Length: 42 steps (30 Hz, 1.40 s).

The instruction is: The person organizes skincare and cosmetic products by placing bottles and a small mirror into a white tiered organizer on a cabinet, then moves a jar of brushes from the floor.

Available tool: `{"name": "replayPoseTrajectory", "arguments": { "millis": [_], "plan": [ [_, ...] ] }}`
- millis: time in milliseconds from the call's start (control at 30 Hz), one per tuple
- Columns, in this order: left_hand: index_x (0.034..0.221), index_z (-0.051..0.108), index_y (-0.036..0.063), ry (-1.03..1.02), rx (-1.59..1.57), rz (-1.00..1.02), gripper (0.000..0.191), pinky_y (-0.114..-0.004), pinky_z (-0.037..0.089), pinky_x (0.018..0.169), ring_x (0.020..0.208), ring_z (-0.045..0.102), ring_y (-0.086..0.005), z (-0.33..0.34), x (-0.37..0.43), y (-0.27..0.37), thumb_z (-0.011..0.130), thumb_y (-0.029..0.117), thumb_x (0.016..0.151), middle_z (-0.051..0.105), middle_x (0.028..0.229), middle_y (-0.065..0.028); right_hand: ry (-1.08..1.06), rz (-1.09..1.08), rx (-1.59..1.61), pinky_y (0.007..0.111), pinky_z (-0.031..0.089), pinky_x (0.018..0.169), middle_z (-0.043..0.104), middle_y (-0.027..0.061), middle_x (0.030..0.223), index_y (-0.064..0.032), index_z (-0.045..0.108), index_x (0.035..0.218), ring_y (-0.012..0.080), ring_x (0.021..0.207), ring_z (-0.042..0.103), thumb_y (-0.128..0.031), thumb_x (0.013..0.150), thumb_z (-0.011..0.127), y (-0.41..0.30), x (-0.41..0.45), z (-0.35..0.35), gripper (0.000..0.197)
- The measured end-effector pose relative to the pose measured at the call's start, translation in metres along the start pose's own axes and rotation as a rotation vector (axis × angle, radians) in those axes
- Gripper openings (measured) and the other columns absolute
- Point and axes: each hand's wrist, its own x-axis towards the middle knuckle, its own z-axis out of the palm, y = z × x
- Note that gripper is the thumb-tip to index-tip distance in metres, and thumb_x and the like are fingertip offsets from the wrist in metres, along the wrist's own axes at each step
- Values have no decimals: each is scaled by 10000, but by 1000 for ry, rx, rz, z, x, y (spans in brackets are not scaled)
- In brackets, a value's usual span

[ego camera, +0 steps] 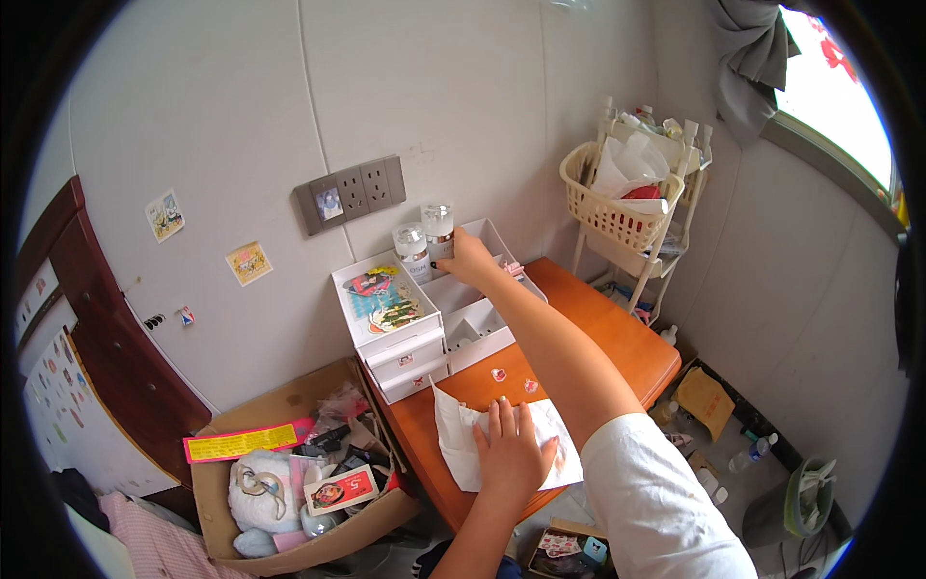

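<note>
My right hand (469, 259) reaches into the rear compartment of a white desktop organizer (477, 351) and grips a cosmetic bottle (438, 221) with a clear cap and silver band. A second, similar bottle (413, 257) stands upright just left of it. My left hand (512, 456) lies flat, fingers spread, on a white paper tissue (456, 452). The tissue is partly folded up at its left side and rests on the orange-brown wooden table (622, 318). Two small stickers, one a red-and-white sticker (499, 375), lie between the tissue and the organizer.
Sticker sheets (391, 300) fill the organizer's top left tray, above two small drawers. Left of the table, a cardboard box (289, 557) holds mixed items. A cream basket trolley (622, 195) stands at the back right. A waste bin (778, 506) and bottles are on the floor at right.
</note>
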Motion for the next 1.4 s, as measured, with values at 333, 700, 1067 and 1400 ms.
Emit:
{"name": "replayPoseTrajectory", "arguments": {
  "millis": [333, 700, 1067, 1400],
  "plan": [
    [1190, 392, -26, -13, -29, 6, 653, -572, 201, 939, 1210, 272, -362, -2, -1, -2, 582, 387, 722, 345, 1252, -258, 14, 98, 668, 359, 392, 863, 435, 212, 1199, -54, 255, 1287, 327, 1072, 463, -188, 699, 645, -15, 18, -32, 718],
    [1177, 402, -19, 6, -30, 12, 645, -578, 213, 931, 1196, 296, -362, -1, -2, 2, 613, 350, 693, 373, 1230, -252, 93, -50, 161, 393, 423, 796, 514, 291, 1016, -28, 304, 1237, 384, 942, 521, -177, 681, 658, -17, 15, -16, 676],
    [1174, 403, -15, -6, 27, -5, 633, -555, 248, 927, 1214, 273, -342, 2, -1, 5, 608, 353, 701, 365, 1239, -242, 229, -93, 83, 412, 416, 767, 538, 287, 947, -49, 243, 1261, 404, 898, 529, -207, 728, 622, -13, -6, 2, 673],
    [1188, 391, -6, -25, 4, -25, 650, -559, 244, 924, 1208, 279, -353, -1, -2, 3, 600, 375, 704, 345, 1252, -249, 172, -34, 80, 412, 409, 797, 526, 274, 994, 2, 243, 1253, 395, 925, 515, -169, 712, 619, -22, -9, -4, 681]
  ]
}}
